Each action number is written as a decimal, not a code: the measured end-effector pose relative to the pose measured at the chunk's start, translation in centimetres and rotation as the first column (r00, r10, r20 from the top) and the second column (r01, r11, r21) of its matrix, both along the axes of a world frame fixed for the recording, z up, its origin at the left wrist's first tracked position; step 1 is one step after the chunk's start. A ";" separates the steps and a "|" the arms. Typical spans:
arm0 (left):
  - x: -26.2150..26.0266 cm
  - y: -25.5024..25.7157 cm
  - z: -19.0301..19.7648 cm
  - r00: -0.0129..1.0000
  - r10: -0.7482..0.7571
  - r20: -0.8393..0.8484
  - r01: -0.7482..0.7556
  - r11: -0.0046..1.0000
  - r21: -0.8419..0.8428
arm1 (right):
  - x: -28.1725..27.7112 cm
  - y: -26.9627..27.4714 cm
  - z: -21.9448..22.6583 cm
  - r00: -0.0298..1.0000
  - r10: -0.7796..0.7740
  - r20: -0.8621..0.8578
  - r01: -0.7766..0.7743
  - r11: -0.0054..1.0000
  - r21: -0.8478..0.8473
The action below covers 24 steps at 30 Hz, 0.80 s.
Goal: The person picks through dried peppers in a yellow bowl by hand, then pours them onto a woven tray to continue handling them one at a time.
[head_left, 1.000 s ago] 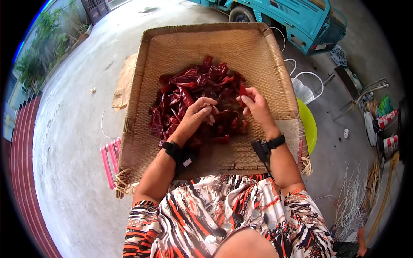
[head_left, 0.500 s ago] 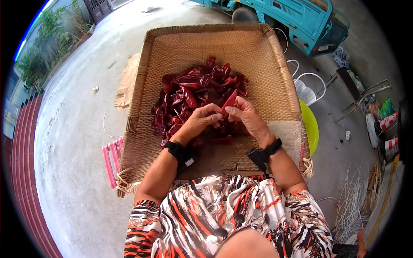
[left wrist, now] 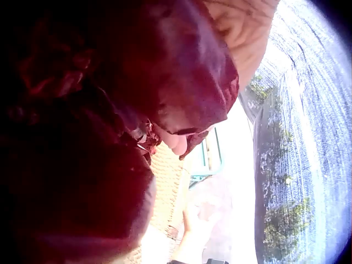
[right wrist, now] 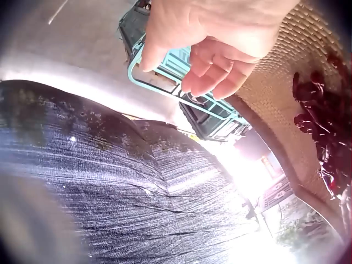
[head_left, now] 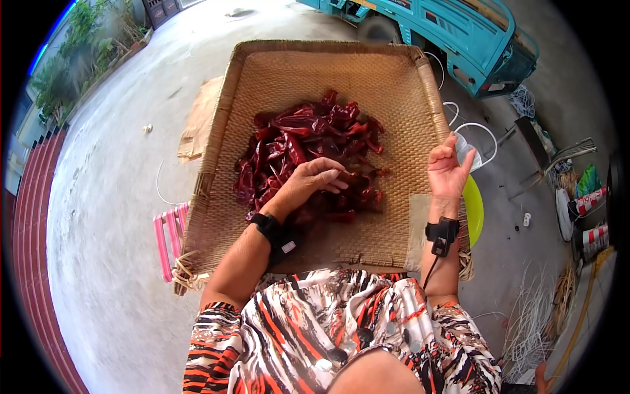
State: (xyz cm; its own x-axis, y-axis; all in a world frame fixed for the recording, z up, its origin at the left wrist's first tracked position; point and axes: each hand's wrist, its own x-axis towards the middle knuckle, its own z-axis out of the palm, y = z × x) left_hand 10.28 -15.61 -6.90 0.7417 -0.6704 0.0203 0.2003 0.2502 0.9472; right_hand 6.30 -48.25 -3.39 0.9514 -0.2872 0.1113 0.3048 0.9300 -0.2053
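Dark red, glossy chili peppers (head_left: 289, 148) lie heaped in the middle of a large woven basket (head_left: 387, 79). My left hand (head_left: 308, 185) is low over the near side of the heap, fingertips right among the peppers. In the left wrist view, a big pepper (left wrist: 181, 71) covers most of that hand, with fingertips (left wrist: 177, 143) showing below it; I cannot tell whether they hold one. My right hand (head_left: 448, 172) is raised at the basket's right rim, palm up, with nothing in it. The right wrist view shows its fingers (right wrist: 212, 74) loosely bent and apart from the thumb.
A yellow-green basin (head_left: 473, 207) and a white bucket (head_left: 464, 150) stand just right of the basket. A pink striped stool (head_left: 172, 238) is at the left, near flat cardboard (head_left: 200, 121). Beyond stands a turquoise cargo vehicle (head_left: 459, 39).
My right hand came in to the left hand with a red chili pepper between them, then swung right to the rim, now without it. The left hand stays over the heap.
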 end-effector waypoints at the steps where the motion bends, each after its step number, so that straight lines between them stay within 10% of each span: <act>1: 0.0 0.1 -0.1 1.000 0.010 0.020 -0.011 0.999 0.041 | 0.2 0.3 -0.3 0.999 -0.017 -0.042 0.008 0.979 -0.202; 3: 0.1 0.2 -0.4 0.998 0.024 0.060 -0.031 0.992 0.126 | 0.7 2.0 -1.1 0.990 -0.078 -0.115 -0.001 0.822 -0.569; 7: 0.0 0.1 0.0 0.995 0.033 0.092 -0.045 0.991 0.125 | -0.7 8.6 0.8 0.967 0.063 -0.246 -0.250 0.074 -0.965; 10: -0.1 0.2 0.1 0.995 0.062 0.077 -0.069 0.992 0.102 | -0.7 10.7 -1.1 0.957 0.165 -0.240 -0.234 -0.053 -0.971; 16: -0.2 0.0 0.1 0.995 0.100 0.014 -0.101 0.994 0.033 | -1.2 10.9 -0.2 0.945 0.134 -0.299 -0.301 -0.003 -0.954; 20: 0.3 0.0 -0.7 0.996 0.088 0.022 -0.089 0.995 0.054 | -0.1 7.7 -0.3 0.981 -0.070 -0.181 -0.137 0.413 -0.900; 24: 0.6 0.0 -1.2 0.996 0.079 0.039 -0.082 0.993 0.086 | 0.5 0.9 -1.0 0.993 -0.003 0.120 0.044 0.940 -0.337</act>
State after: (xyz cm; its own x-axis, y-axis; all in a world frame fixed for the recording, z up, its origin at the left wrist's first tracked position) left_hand 10.87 -15.57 -8.07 0.7933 -0.6087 -0.0085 0.1487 0.1802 0.9723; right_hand 6.82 -47.30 -4.36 0.9195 -0.2355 0.3147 0.3663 0.8039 -0.4686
